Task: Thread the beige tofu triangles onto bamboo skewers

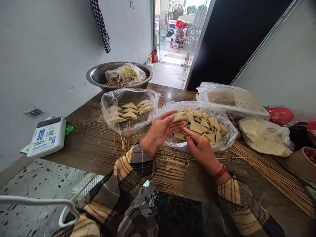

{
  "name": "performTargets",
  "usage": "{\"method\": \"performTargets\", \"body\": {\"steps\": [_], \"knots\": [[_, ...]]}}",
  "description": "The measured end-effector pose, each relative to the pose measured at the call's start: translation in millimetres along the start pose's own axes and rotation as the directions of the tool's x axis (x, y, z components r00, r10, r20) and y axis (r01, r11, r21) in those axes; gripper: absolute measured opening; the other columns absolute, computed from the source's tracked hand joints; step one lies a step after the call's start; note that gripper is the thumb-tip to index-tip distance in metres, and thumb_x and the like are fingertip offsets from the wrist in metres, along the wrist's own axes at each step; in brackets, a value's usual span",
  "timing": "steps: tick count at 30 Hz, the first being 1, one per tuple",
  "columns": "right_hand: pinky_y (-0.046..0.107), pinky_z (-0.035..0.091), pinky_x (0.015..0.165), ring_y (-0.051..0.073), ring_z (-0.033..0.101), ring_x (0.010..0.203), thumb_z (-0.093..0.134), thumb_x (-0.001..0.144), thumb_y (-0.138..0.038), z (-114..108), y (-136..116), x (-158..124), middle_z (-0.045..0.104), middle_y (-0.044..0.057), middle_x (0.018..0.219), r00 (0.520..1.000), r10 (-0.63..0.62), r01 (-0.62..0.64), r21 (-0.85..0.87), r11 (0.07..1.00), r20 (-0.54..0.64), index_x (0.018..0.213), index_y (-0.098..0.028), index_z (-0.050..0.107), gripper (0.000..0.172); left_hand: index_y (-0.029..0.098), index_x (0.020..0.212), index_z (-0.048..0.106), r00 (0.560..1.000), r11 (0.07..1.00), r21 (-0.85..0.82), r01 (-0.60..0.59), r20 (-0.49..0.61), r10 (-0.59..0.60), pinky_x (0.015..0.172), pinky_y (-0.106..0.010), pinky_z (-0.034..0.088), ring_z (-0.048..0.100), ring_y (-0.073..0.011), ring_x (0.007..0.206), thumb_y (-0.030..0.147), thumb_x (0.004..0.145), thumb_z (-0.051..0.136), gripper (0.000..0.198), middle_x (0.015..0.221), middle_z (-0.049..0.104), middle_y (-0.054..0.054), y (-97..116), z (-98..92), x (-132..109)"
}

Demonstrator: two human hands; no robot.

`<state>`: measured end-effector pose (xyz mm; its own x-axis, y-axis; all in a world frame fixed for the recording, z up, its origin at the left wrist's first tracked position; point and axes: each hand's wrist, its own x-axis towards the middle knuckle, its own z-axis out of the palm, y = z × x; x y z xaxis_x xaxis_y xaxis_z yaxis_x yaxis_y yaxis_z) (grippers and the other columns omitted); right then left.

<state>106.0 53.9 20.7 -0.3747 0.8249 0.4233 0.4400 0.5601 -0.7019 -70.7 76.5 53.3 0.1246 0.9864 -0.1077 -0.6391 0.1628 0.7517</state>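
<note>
My left hand (161, 129) holds a pale triangle of tofu (177, 117) between thumb and fingers, above the table's middle. My right hand (199, 145) pinches a thin wooden skewer (181, 126), its tip close to the triangle's lower edge; whether it has entered cannot be made out. Just behind both hands, a clear plastic bag (228, 140) lies spread open under a heap of loose tofu triangles (204, 122). To the left, another plastic bag (106, 104) carries several skewered triangles (130, 115), their sticks pointing toward me.
Many bare skewers (268, 174) lie along the table's right side. A metal basin (92, 76) with bagged sticks stands back left. At right are a bagged white tray (229, 98), a bag of pale food (266, 136) and a bowl (302, 161). A white box (48, 136) sits far left.
</note>
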Motion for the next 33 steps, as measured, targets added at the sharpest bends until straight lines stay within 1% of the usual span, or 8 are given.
{"method": "performTargets", "body": {"steps": [6,9,14,20,23,29,31,33], "knots": [[0.035,0.053,0.09,0.022,0.066,0.106,0.046,0.091,-0.022,2.3,1.1,-0.5,0.069,0.007,0.118,0.999,0.001,-0.001,0.012,1.0,-0.038,0.127,-0.019,0.062,0.039,0.013,0.108,0.061,0.998,0.998,0.007,-0.056,0.018,0.056,0.082,-0.036,0.054,0.072,-0.0212,0.081,0.016,0.081,0.063,0.027,0.088,0.072,-0.009,-5.6,2.2,-1.0],[0.036,0.054,0.089,0.022,0.068,0.101,0.046,0.091,-0.023,3.3,0.3,-0.3,0.07,0.007,0.117,0.998,0.015,-0.013,0.025,1.0,-0.053,0.127,-0.02,0.062,0.039,0.014,0.106,0.062,0.996,0.997,0.013,-0.08,0.028,0.079,0.082,-0.036,0.054,0.072,-0.0208,0.08,0.019,0.078,0.068,0.029,0.089,0.072,-0.008,-8.6,4.3,-1.4],[0.036,0.054,0.088,0.022,0.068,0.1,0.045,0.091,-0.024,6.7,0.0,0.5,0.07,0.008,0.117,0.996,0.042,-0.04,0.024,0.999,-0.083,0.125,-0.019,0.064,0.039,0.013,0.103,0.063,0.992,0.992,0.022,-0.126,0.026,0.125,0.084,-0.034,0.052,0.071,-0.0193,0.079,0.021,0.075,0.072,0.031,0.092,0.072,-0.009,-14.6,7.1,-0.8],[0.038,0.055,0.086,0.023,0.069,0.096,0.044,0.092,-0.026,10.8,-1.0,1.5,0.072,0.009,0.111,0.991,0.088,-0.085,0.033,0.996,-0.104,0.124,-0.015,0.064,0.04,0.013,0.106,0.062,0.986,0.984,0.06,-0.166,0.012,0.166,0.079,-0.031,0.052,0.071,-0.0198,0.081,0.026,0.074,0.072,0.036,0.093,0.072,-0.009,-23.5,9.1,0.2],[0.038,0.054,0.088,0.024,0.069,0.098,0.044,0.092,-0.026,10.9,-3.0,2.3,0.071,0.009,0.114,0.989,0.089,-0.085,0.042,0.996,-0.122,0.122,-0.018,0.066,0.038,0.014,0.107,0.062,0.987,0.985,0.066,-0.159,0.004,0.159,0.08,-0.031,0.052,0.07,-0.0197,0.083,0.027,0.074,0.072,0.037,0.093,0.072,-0.009,-23.9,10.9,-1.2],[0.036,0.054,0.089,0.023,0.068,0.103,0.046,0.092,-0.025,9.2,-6.8,1.9,0.07,0.006,0.117,0.991,0.076,-0.067,0.086,0.994,-0.108,0.125,-0.019,0.064,0.038,0.016,0.117,0.057,0.991,0.991,0.02,-0.133,0.026,0.133,0.083,-0.033,0.05,0.07,-0.0192,0.084,0.031,0.075,0.072,0.047,0.1,0.071,-0.009,-15.2,10.1,-3.8],[0.036,0.054,0.089,0.022,0.067,0.103,0.046,0.092,-0.024,9.3,-7.1,1.3,0.07,0.007,0.117,0.994,0.062,-0.052,0.099,0.994,-0.095,0.124,-0.019,0.064,0.038,0.014,0.116,0.058,0.994,0.995,0.028,-0.094,0.065,0.092,0.082,-0.031,0.05,0.07,-0.0199,0.085,0.034,0.077,0.071,0.045,0.1,0.071,-0.011,-12.9,8.5,-3.8],[0.035,0.054,0.089,0.022,0.068,0.103,0.047,0.091,-0.023,9.9,-6.8,0.7,0.07,0.007,0.116,0.995,0.041,-0.032,0.098,0.995,-0.091,0.124,-0.021,0.065,0.037,0.012,0.114,0.059,0.989,0.998,0.042,-0.044,0.143,0.038,0.082,-0.032,0.049,0.069,-0.021,0.087,0.036,0.078,0.07,0.044,0.101,0.071,-0.014,-11.9,7.3,-3.8]]}}
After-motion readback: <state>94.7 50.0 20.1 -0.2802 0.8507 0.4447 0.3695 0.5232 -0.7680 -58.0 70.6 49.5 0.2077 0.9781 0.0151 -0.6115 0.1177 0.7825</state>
